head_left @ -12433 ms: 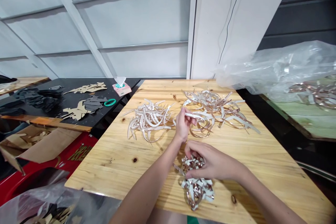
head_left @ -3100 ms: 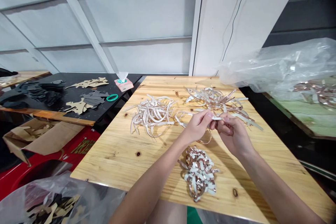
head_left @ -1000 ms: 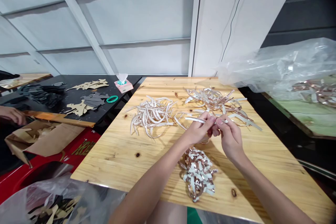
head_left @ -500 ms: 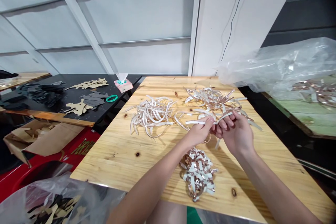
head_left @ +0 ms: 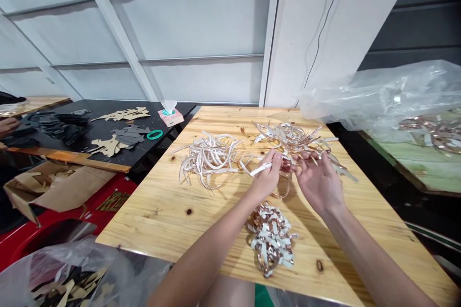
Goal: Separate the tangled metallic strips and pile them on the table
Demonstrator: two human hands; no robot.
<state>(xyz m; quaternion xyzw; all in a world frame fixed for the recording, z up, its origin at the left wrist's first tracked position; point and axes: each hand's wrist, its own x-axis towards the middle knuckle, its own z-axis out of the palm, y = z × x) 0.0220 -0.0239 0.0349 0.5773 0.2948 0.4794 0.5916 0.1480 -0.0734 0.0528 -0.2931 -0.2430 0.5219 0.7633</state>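
My left hand (head_left: 267, 175) is closed on a thin strip (head_left: 260, 169), white on one side and shiny rose-gold on the other, whose end sticks out to the left. Close by on the right, my right hand (head_left: 320, 184) has its palm turned up and its fingers apart, the fingertips near the left hand. Behind both hands lies a loose heap of rose-gold and white strips (head_left: 288, 134). A paler heap of curved strips (head_left: 209, 156) is to the left. Nearer to me sits a pile of short curled rose-gold pieces (head_left: 272, 237) with white tabs.
The wooden table (head_left: 162, 220) carries these heaps. At left, a black table (head_left: 104, 122) holds dark and tan cut pieces, a green tape ring (head_left: 154, 135) and a tissue box (head_left: 170, 116). Another person's hand (head_left: 7, 127) shows far left. Clear plastic sheeting (head_left: 389, 91) hangs at right.
My left hand has shifted left and the strip in it now tilts. My right hand has opened its fingers. Another person's hand has appeared at the far left.
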